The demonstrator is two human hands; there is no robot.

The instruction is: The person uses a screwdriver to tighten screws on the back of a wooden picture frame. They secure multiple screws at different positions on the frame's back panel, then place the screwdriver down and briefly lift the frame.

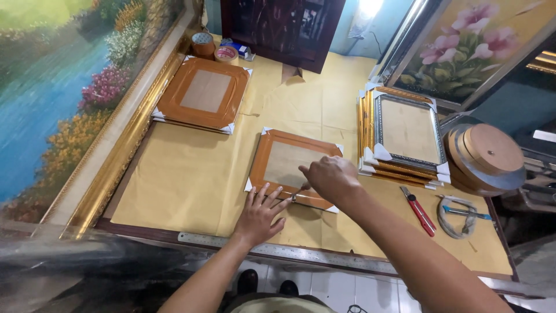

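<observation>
An orange-brown picture frame (272, 152) with white corner protectors lies face down on tan paper in the middle of the table. My left hand (259, 215) rests flat with fingers spread at the frame's near edge, fingertips touching it. My right hand (331, 177) hovers over the frame's near right side, fingers curled around a small metal tool whose tip meets the frame edge close to my left fingertips. The tool is mostly hidden by the hand.
A second orange frame (204, 93) lies at the back left, a stack of silver and gold frames (405, 136) on the right. Tape rolls (485, 156), a red utility knife (419, 211), a steel ruler (278, 251), and big paintings (52, 93) surround the paper.
</observation>
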